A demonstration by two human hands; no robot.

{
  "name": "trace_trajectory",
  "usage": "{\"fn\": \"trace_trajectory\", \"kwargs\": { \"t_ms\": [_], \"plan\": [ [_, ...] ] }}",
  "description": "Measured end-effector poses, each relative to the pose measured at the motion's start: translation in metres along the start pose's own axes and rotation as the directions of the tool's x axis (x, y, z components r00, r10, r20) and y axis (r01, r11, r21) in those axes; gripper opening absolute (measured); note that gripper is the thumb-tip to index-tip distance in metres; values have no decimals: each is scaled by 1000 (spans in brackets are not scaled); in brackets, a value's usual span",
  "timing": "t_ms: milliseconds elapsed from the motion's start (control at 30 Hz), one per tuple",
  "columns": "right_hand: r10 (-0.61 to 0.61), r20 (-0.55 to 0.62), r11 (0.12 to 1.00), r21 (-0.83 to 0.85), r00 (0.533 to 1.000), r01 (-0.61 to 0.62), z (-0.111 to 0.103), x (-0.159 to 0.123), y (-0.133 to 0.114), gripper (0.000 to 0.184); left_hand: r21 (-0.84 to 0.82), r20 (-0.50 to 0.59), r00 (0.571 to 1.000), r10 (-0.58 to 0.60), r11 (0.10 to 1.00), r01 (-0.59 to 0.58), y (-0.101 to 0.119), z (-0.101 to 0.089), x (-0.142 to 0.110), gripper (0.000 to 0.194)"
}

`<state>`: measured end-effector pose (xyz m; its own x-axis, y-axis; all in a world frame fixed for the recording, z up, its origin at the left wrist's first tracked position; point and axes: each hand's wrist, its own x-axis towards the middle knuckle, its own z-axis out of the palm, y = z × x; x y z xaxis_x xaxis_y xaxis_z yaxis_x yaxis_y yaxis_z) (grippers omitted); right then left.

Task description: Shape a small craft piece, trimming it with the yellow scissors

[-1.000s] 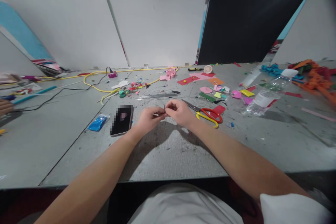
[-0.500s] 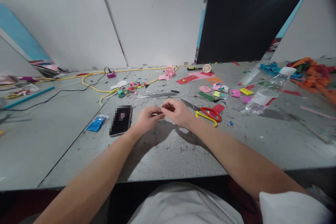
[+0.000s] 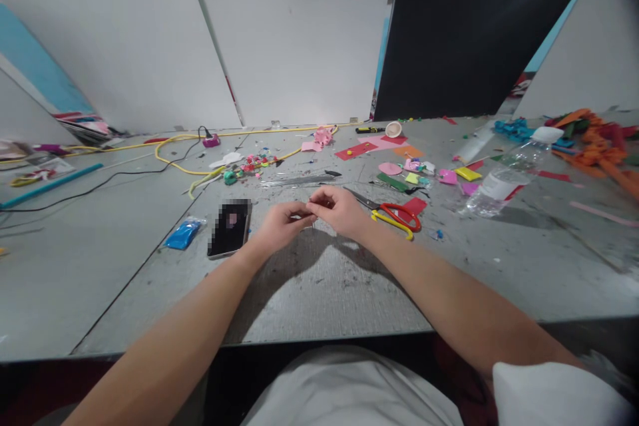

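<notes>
Over the middle of the grey table [image 3: 319, 299], my left hand [image 3: 282, 223] and my right hand [image 3: 339, 210] meet at the fingertips. Both are closed in a pinch; whatever lies between the fingers is too small or too hidden to name. Just right of my right hand lie scissors [image 3: 392, 212] with one red and one yellow handle, blades toward the hand. A phone [image 3: 229, 229] rests left of my left hand, and beyond it a small packet of blue material [image 3: 184, 233]. Behind my hands is a bundle of thin wires [image 3: 299, 180].
A clear plastic bottle [image 3: 504, 180] stands at the right, near orange crepe paper [image 3: 594, 146]. Coloured paper scraps [image 3: 357, 150] and small clay packets [image 3: 468, 174] lie toward the back. A yellow cable [image 3: 164, 153] and a black cord [image 3: 100, 186] cross the left side.
My hands stay together in almost the same place, with only a slight shift of the fingers. Nothing else has visibly moved.
</notes>
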<state>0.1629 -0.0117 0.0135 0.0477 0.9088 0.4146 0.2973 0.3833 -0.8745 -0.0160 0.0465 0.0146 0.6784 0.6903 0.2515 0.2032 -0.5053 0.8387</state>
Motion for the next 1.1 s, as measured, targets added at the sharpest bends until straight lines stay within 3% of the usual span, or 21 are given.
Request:
{"fn": "trace_trajectory", "kwargs": {
  "t_ms": [267, 533, 1100],
  "plan": [
    [24, -15, 1000, -2, 1000, -24, -1, 1, 0, 17, -22, 17, 1000, -10, 1000, 10, -1, 0, 1, 21],
    [18, 12, 1000, -12, 1000, -18, -2, 3, 6, 16, 79, 23, 999, -24, 997, 22, 0, -2, 1, 21],
    [-53, 33, 999, 1, 998, 53, 0, 2, 7, 10, 59, -8, 1000, 12, 998, -12, 1, 0, 1, 20]
  ]
}}
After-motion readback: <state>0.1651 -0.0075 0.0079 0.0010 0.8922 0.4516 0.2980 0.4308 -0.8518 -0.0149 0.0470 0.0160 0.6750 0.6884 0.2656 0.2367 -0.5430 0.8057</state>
